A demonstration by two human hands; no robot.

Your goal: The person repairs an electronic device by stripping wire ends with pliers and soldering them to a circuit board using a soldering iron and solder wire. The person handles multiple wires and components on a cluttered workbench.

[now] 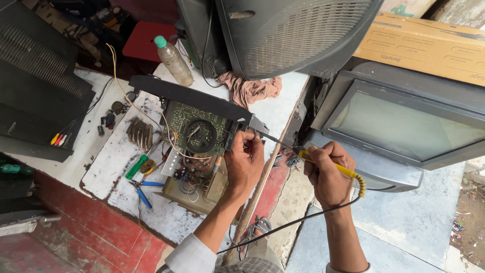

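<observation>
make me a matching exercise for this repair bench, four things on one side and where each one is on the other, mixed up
Things:
1. soldering iron
2. bottle
3. screwdriver
4. rag

Places:
A. standing at the bench's far edge, green cap up
B. crumpled under the big grey television back
C. in the right hand
D. lying left of the circuit board, green handle

Pairs: 1-C, 2-A, 3-D, 4-B
</observation>
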